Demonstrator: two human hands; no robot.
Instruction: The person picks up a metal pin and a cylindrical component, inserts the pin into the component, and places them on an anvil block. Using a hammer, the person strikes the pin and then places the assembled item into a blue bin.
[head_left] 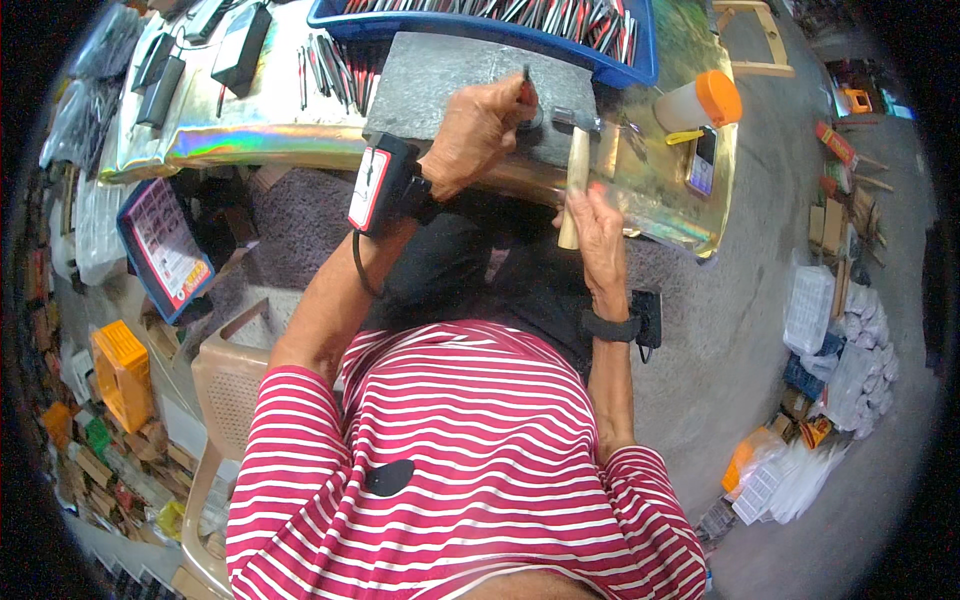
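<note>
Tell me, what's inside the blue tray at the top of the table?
The blue tray is full of thin sticks in red, black and silver, maybe small tools. They lie piled together, so the tray's bottom and anything beneath them is covered. The picture's edge cuts off its far side.

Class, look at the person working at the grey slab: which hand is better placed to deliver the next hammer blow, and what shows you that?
Right. The right hand grips the hammer by its wooden handle, head beside the small tool. The left hand is occupied steadying that tool on the grey slab.
</note>
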